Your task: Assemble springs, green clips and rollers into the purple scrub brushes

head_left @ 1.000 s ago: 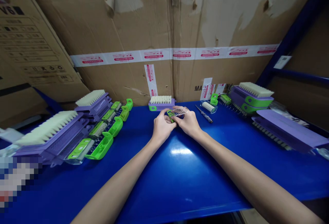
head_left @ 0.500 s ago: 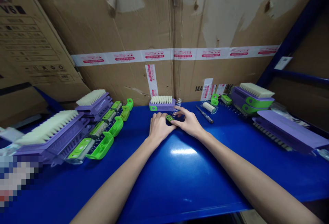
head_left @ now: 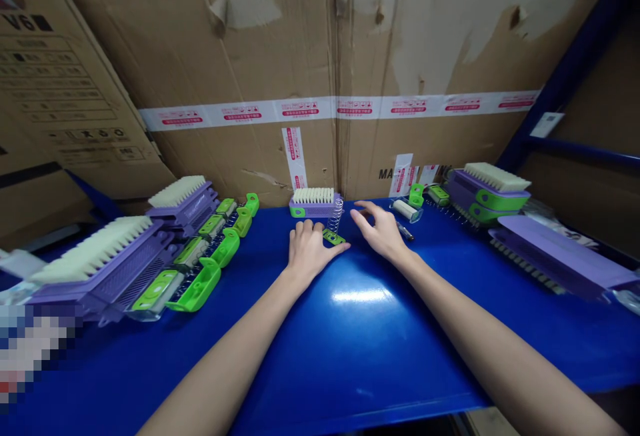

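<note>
On the blue tabletop lies a small green plate (head_left: 333, 237) with a metal coil spring (head_left: 337, 215) standing upright from it. My left hand (head_left: 307, 250) rests beside the plate, thumb stretched along its near edge and fingers laid on the table at its left; whether they press on it I cannot tell. To the right, my right hand (head_left: 379, 229) is raised with fingers apart and nothing in them. It partly covers a screwdriver (head_left: 405, 231) lying just beyond it. Behind the spring sits a purple and green brush (head_left: 315, 206), cream bristles up.
Along the left stand purple brush bodies (head_left: 107, 256), green end pieces (head_left: 201, 286) and green-topped rollers (head_left: 159, 291). At right are a white roller (head_left: 406, 209), a green bracket (head_left: 416, 194), stacked brushes (head_left: 493, 189) and a long purple casing (head_left: 565, 249). Cardboard (head_left: 240, 149) walls the back.
The spring went from being held sideways in my fingers to standing upright on the plate. My right hand let go and moved right, toward the screwdriver. My left hand lowered to the table.
</note>
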`<state>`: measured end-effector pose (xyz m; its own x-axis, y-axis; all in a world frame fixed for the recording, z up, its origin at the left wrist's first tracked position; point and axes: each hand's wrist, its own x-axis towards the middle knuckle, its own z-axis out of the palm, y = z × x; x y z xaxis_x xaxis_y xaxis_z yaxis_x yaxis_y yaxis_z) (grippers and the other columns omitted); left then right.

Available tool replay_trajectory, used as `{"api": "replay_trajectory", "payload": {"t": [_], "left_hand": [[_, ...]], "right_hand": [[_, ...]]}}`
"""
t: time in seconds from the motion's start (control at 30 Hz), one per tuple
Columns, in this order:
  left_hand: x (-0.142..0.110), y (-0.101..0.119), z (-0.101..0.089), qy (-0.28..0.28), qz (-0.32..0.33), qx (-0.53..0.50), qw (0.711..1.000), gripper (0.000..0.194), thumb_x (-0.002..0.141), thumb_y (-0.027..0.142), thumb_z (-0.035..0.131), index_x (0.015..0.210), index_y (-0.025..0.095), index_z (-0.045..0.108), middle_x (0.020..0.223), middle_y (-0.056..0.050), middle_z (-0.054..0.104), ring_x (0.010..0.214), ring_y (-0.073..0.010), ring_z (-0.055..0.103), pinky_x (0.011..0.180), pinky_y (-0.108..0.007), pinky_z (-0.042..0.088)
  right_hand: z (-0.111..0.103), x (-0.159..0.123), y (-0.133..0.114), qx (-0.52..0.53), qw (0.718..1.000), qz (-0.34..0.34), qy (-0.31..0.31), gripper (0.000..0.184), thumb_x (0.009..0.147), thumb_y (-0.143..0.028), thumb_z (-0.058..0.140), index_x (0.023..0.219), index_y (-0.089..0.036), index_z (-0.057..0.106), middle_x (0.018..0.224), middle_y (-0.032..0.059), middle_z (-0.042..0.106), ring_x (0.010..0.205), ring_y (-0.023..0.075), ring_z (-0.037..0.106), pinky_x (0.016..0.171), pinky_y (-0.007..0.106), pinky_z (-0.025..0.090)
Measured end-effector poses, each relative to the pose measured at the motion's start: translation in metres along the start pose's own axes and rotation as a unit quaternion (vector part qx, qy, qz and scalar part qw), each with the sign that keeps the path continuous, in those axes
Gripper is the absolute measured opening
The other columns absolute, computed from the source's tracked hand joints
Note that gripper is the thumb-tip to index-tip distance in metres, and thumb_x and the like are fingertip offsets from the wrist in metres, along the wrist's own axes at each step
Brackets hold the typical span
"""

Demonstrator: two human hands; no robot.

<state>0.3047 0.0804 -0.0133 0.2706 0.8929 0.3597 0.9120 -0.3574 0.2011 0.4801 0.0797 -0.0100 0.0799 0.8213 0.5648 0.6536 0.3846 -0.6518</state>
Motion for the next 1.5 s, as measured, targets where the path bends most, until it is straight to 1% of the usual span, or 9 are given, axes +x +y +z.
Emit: {"api": "replay_trajectory", "payload": {"t": [0.27, 0.6, 0.7, 0.83, 1.2, 1.3, 1.37, 1.43, 1.5], "left_hand": [[0.0, 0.001, -0.001, 0.015, 0.013, 0.012, 1.0, 0.066, 0.072, 0.068, 0.057, 0.104, 0.01, 0.063, 0.103, -0.017, 0.061, 0.101, -0.0333, 0.05, 0.084, -0.043, 0.04], [0.006, -0.005, 0.0, 0.035, -0.012, -0.106, 0.994, 0.024, 0.082, 0.041, 0.059, 0.085, 0.019, 0.068, 0.088, -0.008, 0.067, 0.09, -0.0237, 0.058, 0.08, -0.035, 0.043], [0.01, -0.009, 0.003, 0.048, -0.073, -0.264, 0.96, 0.028, 0.079, 0.044, 0.06, 0.076, 0.018, 0.067, 0.079, -0.006, 0.069, 0.077, -0.0197, 0.062, 0.073, -0.031, 0.044], [0.013, -0.01, 0.003, 0.06, -0.108, -0.447, 0.886, 0.037, 0.076, 0.052, 0.061, 0.072, 0.016, 0.069, 0.072, -0.005, 0.071, 0.069, -0.0179, 0.063, 0.066, -0.027, 0.044], [0.012, 0.004, 0.0, 0.028, -0.116, -0.612, 0.782, 0.039, 0.069, 0.052, 0.068, 0.068, 0.014, 0.068, 0.068, -0.003, 0.067, 0.069, -0.014, 0.058, 0.069, -0.025, 0.043], [0.014, 0.001, 0.0, 0.007, -0.08, -0.591, 0.803, 0.039, 0.074, 0.052, 0.062, 0.075, 0.014, 0.068, 0.076, -0.005, 0.069, 0.076, -0.0171, 0.061, 0.076, -0.029, 0.046], [0.016, -0.005, 0.001, 0.017, -0.043, -0.515, 0.856, 0.037, 0.078, 0.051, 0.058, 0.082, 0.015, 0.068, 0.084, -0.007, 0.07, 0.082, -0.02, 0.062, 0.081, -0.033, 0.046], [0.019, -0.015, 0.004, 0.061, -0.005, -0.352, 0.934, 0.033, 0.078, 0.048, 0.06, 0.089, 0.018, 0.068, 0.093, -0.008, 0.07, 0.094, -0.024, 0.06, 0.089, -0.039, 0.044], [0.02, -0.026, 0.006, 0.094, 0.024, -0.19, 0.977, 0.036, 0.081, 0.044, 0.059, 0.106, 0.02, 0.064, 0.112, -0.009, 0.065, 0.109, -0.0287, 0.053, 0.095, -0.045, 0.04]], "right_hand": [[-0.009, 0.008, 0.018, -0.055, 0.996, 0.02, 0.07, 0.018, 0.083, -0.028, 0.053, 0.079, -0.019, 0.068, 0.076, 0.006, 0.071, 0.074, 0.0217, 0.066, 0.071, 0.031, 0.047], [-0.005, 0.003, 0.005, -0.045, 0.998, 0.018, -0.034, 0.022, 0.086, -0.023, 0.047, 0.079, -0.019, 0.068, 0.078, 0.0049, 0.072, 0.075, 0.0193, 0.066, 0.071, 0.029, 0.046], [0.002, -0.004, -0.005, 0.009, 0.996, -0.023, -0.088, 0.023, 0.082, -0.033, 0.058, 0.096, -0.018, 0.067, 0.084, 0.0046, 0.072, 0.078, 0.0179, 0.066, 0.072, 0.028, 0.047], [0.015, -0.012, -0.015, 0.04, 0.99, -0.059, -0.125, 0.058, 0.074, -0.037, 0.069, 0.125, -0.016, 0.053, 0.102, 0.0077, 0.069, 0.088, 0.019, 0.065, 0.076, 0.03, 0.049], [0.02, -0.014, -0.028, 0.124, 0.992, -0.025, -0.017, 0.038, 0.075, -0.026, 0.063, 0.111, -0.017, 0.059, 0.089, 0.0045, 0.069, 0.079, 0.0158, 0.064, 0.074, 0.029, 0.051], [0.02, -0.014, -0.03, 0.11, 0.993, -0.031, 0.016, 0.027, 0.076, -0.025, 0.061, 0.101, -0.016, 0.063, 0.089, 0.0047, 0.069, 0.078, 0.0159, 0.064, 0.074, 0.029, 0.05], [0.018, -0.011, -0.029, 0.107, 0.993, -0.011, 0.056, 0.025, 0.076, -0.026, 0.06, 0.098, -0.016, 0.063, 0.086, 0.0042, 0.069, 0.076, 0.016, 0.064, 0.071, 0.028, 0.05], [0.014, -0.007, -0.026, 0.114, 0.988, 0.025, 0.103, 0.026, 0.075, -0.028, 0.06, 0.097, -0.016, 0.063, 0.082, 0.0043, 0.068, 0.074, 0.0166, 0.063, 0.069, 0.028, 0.049], [0.009, -0.002, -0.021, 0.123, 0.979, 0.067, 0.147, 0.029, 0.074, -0.032, 0.06, 0.097, -0.014, 0.063, 0.079, 0.0048, 0.068, 0.071, 0.0171, 0.063, 0.068, 0.029, 0.049]]}}
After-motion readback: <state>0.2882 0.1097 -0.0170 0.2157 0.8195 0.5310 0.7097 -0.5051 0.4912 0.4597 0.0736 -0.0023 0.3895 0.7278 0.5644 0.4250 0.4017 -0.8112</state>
